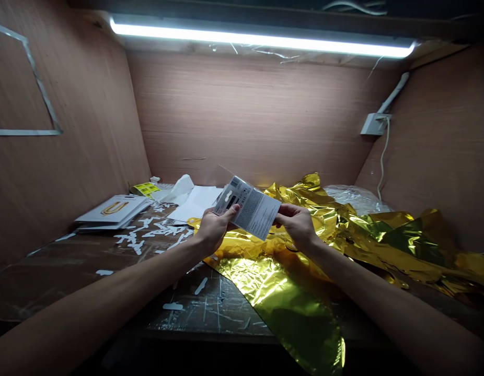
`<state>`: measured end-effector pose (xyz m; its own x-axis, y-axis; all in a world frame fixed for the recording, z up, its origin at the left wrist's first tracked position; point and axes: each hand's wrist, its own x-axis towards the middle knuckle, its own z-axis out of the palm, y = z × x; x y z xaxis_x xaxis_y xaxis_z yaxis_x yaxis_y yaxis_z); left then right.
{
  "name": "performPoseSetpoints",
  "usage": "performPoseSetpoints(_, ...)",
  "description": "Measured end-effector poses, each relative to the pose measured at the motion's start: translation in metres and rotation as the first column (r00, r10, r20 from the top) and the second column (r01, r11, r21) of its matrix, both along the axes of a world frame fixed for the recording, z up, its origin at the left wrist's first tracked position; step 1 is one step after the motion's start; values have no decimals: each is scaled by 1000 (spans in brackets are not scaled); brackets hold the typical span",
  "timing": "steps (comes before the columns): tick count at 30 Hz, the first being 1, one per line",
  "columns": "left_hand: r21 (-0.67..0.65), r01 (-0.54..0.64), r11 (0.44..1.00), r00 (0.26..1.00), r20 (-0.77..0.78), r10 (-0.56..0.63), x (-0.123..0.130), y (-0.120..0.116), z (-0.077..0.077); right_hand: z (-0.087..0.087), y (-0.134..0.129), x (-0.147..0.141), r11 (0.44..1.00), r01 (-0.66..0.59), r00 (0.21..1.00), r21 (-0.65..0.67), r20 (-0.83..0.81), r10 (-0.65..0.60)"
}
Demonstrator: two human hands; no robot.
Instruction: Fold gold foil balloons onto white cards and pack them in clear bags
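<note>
A flat printed card packet (252,209) with a barcode and a white hang-hole is held tilted over the table. My left hand (215,225) grips its lower left edge, thumb on top. At the packet's right edge, the fingers of my right hand (299,223) are pressed together on it. Crumpled gold foil (261,271) lies beneath both hands and hangs over the table's front edge. Behind my left hand are white sheets (197,202).
A stack of white cards (116,210) with a gold U lies at left, near a yellow label sheet (145,188). White paper scraps (132,241) litter the scratched table (65,271). More gold foil (406,235) and clear plastic (355,197) lie right. Wooden walls enclose the table.
</note>
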<state>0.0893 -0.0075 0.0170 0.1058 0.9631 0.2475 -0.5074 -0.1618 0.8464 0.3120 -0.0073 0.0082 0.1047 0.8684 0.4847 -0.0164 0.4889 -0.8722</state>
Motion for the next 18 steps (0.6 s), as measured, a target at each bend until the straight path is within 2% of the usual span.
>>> performPoseSetpoints(13, -34, -25, 999, 999, 28, 26, 0, -1, 3, 2, 0, 6, 1000, -14, 997, -20, 74, 16)
performPoseSetpoints(16, -56, -72, 996, 997, 27, 73, 0, -3, 9, 9, 12, 20, 997, 81, 991, -20, 109, -79)
performPoseSetpoints(18, -66, -94, 993, 995, 23, 95, 0, -4, 13, 20, 28, 40, 977, 215, 957, 3, 197, -211)
